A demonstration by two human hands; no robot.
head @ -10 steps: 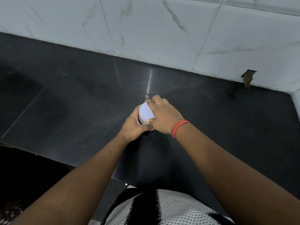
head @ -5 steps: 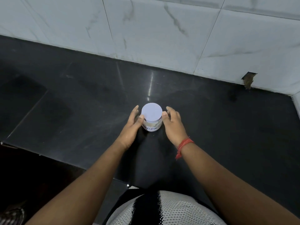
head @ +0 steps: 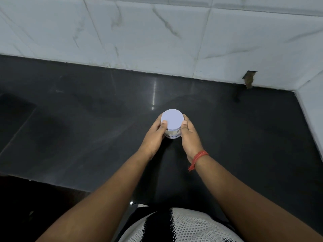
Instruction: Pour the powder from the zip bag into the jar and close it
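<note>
A small jar (head: 172, 133) with a flat white lid (head: 172, 120) stands upright on the black counter (head: 87, 128). My left hand (head: 153, 138) wraps the jar's left side, thumb on the lid's rim. My right hand (head: 189, 137), with a red thread at the wrist, cups the right side, thumb against the lid's edge. The lid sits on the jar. The jar's label is partly hidden by my fingers. No zip bag is in view.
A white marble-tiled wall (head: 157, 41) rises behind the counter and turns forward at the right. A small broken hole (head: 249, 80) sits low in the wall at the right. The counter's front edge (head: 70, 186) runs across the lower left.
One second ago my right hand lay over the lid. It then came off to the jar's right side. Now both hands hold the jar from its sides.
</note>
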